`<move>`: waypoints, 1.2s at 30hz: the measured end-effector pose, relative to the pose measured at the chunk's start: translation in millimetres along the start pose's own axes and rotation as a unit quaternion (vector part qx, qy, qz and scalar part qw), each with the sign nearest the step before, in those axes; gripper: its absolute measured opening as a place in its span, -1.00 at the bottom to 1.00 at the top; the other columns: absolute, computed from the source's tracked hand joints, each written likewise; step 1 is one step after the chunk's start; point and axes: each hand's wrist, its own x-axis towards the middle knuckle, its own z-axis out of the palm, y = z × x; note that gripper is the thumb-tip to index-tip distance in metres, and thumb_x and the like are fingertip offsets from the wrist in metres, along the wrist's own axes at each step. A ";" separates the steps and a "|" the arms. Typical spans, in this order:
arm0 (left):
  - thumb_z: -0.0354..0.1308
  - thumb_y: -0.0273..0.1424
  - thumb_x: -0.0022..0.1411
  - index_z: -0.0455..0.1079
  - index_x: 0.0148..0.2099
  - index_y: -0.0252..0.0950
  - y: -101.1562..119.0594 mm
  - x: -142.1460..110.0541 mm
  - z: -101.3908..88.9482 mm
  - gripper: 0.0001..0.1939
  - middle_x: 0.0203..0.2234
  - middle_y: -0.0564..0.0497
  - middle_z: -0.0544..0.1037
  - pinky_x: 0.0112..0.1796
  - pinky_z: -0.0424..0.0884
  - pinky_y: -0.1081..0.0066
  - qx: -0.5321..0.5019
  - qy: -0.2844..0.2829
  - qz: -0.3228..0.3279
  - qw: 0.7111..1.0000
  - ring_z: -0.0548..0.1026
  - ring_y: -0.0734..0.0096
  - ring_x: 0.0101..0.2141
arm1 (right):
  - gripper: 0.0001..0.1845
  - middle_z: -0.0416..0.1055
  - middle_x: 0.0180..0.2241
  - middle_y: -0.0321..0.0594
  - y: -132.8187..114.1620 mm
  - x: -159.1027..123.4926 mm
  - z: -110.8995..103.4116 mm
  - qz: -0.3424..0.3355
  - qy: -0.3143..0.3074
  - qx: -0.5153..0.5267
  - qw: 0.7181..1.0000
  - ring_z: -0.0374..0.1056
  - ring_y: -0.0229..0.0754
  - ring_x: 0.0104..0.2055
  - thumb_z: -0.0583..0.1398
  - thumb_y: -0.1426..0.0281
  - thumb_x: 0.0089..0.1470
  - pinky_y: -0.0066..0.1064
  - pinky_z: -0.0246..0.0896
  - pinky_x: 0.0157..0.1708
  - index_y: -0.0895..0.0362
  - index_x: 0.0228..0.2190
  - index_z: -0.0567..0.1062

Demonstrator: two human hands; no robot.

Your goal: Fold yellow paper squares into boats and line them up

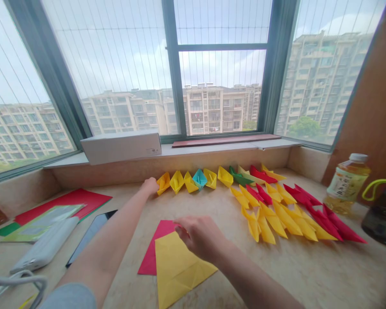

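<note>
At the far left, a white cord lies curled on the worktop. Red paper lies there with green paper poking out from under it. A clear and green packet lies partly on the red paper, and a white gadget is just beside the packet. Next comes a dark phone, partly behind the left arm. Up on the sill sits a long white box.

The left hand is at the left side of the orange paper boat, the first in the back row. Its fingers are close together, but I cannot tell if they grip the boat. After it come 2 yellow boats, 1 blue boat and 2 more yellow ones.

The right hand is over the yellow sheet, which has fold lines and lies partly on a pink sheet. Its fingers are curled in, and I cannot tell if they hold anything.

To the right are 1 green boat and lots of pointy yellow and red folded papers. Last come a drink bottle with a white cap and a dark jug.
</note>
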 end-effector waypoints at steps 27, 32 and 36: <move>0.17 -0.06 0.09 0.48 -0.01 -0.46 -138.7 -156.1 2.0 -0.40 -0.11 -0.44 0.57 -0.08 0.41 0.12 0.050 0.059 -0.104 0.992 0.51 -0.22 -0.04 | -0.64 0.60 -0.14 -0.11 12.4 -13.4 16.3 -0.012 0.010 0.013 1.000 0.56 -0.02 -0.18 0.00 0.30 0.30 -0.24 0.43 -0.20 0.05 -0.09 0.56; 0.19 -0.08 0.06 0.43 0.05 -0.45 -134.8 -153.5 2.5 -0.37 -0.13 -0.43 0.58 -0.09 0.40 0.12 0.042 0.069 -0.123 0.989 0.51 -0.23 -0.04 | -0.63 0.59 -0.11 -0.12 11.7 -14.0 14.9 -0.015 0.012 0.016 1.000 0.55 -0.01 -0.15 0.00 0.29 0.30 -0.23 0.44 -0.19 0.05 -0.05 0.54; 0.20 -0.08 0.06 0.43 0.05 -0.44 -135.4 -152.2 2.3 -0.38 -0.10 -0.43 0.56 -0.09 0.40 0.12 0.039 0.067 -0.123 0.989 0.49 -0.24 -0.02 | -0.62 0.59 -0.11 -0.11 11.6 -14.7 14.6 -0.011 0.007 0.005 1.000 0.55 0.01 -0.16 -0.01 0.27 0.32 -0.20 0.45 -0.20 0.05 -0.07 0.55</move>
